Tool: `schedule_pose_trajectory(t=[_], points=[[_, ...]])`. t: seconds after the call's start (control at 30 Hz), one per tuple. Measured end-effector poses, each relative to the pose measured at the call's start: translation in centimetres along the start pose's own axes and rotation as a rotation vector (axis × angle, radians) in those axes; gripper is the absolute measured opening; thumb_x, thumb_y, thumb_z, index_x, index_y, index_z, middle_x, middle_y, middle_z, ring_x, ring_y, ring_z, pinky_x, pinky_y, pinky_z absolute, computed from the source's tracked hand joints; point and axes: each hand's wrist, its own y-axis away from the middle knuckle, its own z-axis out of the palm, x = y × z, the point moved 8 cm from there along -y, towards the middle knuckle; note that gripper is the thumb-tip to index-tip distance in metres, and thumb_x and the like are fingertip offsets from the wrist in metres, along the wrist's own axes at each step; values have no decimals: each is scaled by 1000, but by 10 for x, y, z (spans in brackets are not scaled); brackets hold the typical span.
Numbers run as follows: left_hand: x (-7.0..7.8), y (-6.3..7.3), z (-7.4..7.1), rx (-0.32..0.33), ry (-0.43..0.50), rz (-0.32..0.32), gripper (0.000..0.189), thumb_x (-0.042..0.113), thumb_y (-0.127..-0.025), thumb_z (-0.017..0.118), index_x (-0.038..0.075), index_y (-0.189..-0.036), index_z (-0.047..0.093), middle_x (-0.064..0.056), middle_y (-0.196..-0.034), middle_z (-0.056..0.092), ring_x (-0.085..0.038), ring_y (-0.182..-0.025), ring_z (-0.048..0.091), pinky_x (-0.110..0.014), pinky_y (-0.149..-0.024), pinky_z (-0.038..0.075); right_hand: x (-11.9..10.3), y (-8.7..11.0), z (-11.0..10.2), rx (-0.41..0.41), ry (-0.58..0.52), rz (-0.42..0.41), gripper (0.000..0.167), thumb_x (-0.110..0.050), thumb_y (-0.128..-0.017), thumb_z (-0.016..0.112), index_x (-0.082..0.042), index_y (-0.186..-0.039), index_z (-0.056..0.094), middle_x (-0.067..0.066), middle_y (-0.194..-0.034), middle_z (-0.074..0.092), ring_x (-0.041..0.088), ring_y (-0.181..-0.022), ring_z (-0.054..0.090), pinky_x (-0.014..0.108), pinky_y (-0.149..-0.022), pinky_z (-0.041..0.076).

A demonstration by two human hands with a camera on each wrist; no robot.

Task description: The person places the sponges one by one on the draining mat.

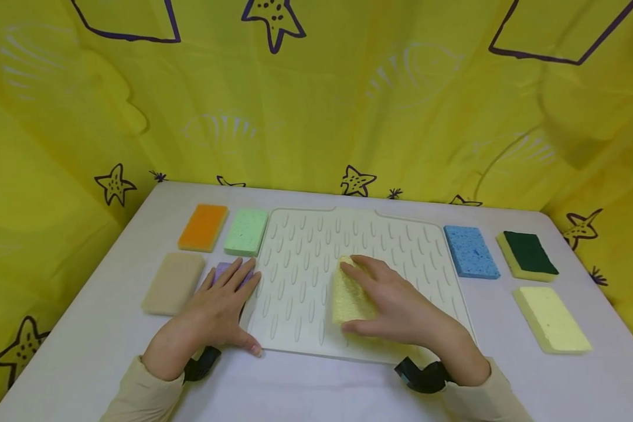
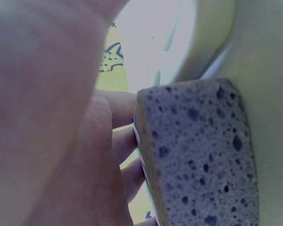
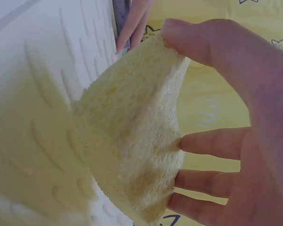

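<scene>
My right hand (image 1: 398,305) grips a pale yellow porous sponge (image 1: 348,299), thumb at one end and fingertips along its far edge. In the right wrist view the sponge (image 3: 122,127) bends slightly, tilted over the ridges of a cream drainboard mat (image 1: 300,281). Over on the left, my left hand (image 1: 216,310) lies spread across a purple sponge (image 1: 221,269), mostly hidden under the fingers in the head view. Large pores show on the purple sponge's side (image 2: 198,155) in the left wrist view. The left thumb reaches the mat's near left corner.
Left of the mat lie an orange sponge (image 1: 203,227), a mint green sponge (image 1: 246,232) and a beige sponge (image 1: 174,283). To its right are a blue sponge (image 1: 472,252), a green-topped scrub sponge (image 1: 528,255) and another pale yellow sponge (image 1: 552,320). A yellow curtain (image 1: 316,117) hangs behind the white table.
</scene>
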Motion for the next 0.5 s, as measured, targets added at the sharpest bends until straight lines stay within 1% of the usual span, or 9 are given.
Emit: schedule_pose_trajectory(t=[0.3, 0.5], points=[[1, 0, 0, 12, 8, 4, 136, 82, -49, 75, 4, -153, 35, -16, -165, 20, -40, -152, 17, -71, -115, 15, -15, -10, 4, 6, -15, -22, 93, -55, -75, 79, -12, -150, 43, 17, -154, 40, 36, -141, 41, 55, -110, 41], [1, 0, 0, 6, 7, 4, 136, 83, -49, 75, 4, -153, 35, -16, -165, 19, -40, -152, 16, -71, -116, 13, -31, -23, 8, 5, -20, -54, 93, -55, -76, 79, -12, -150, 44, 17, -154, 40, 35, -141, 42, 53, -111, 40]])
